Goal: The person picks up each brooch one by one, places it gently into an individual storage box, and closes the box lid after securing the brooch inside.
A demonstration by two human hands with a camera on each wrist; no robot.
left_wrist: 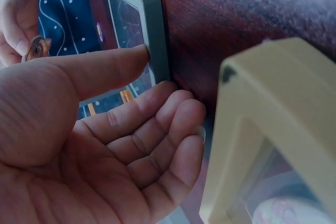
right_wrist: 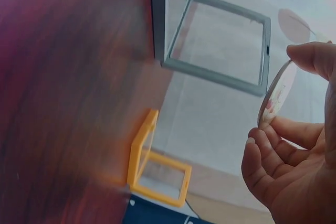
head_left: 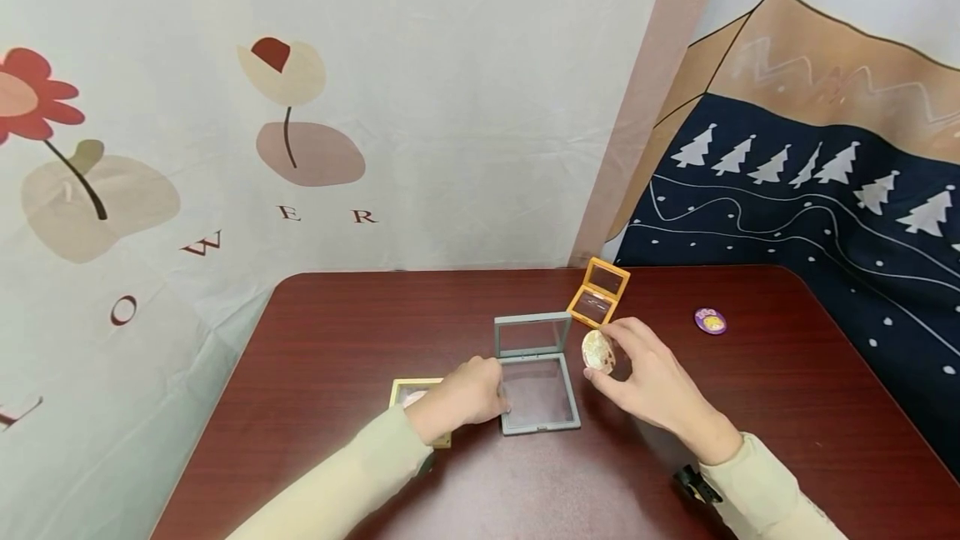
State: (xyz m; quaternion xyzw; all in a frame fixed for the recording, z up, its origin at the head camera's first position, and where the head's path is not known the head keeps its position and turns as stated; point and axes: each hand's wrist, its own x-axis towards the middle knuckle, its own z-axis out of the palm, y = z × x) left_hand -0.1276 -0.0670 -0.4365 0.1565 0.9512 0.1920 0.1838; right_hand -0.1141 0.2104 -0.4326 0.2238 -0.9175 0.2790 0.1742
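Note:
A grey hinged frame case lies on the table with its lid raised at the back. My left hand is at its left edge; in the left wrist view the thumb of that hand touches the grey case's rim, with the fingers bent beside it. My right hand pinches a round, pale, patterned badge by its edge, right of the grey case. The right wrist view shows the badge between the thumb and fingers of that hand, clear of the table.
An orange hinged case stands open behind my right hand. A cream-yellow case with a round item inside lies partly under my left forearm. A purple round badge lies at the back right. Printed cloths hang behind the table.

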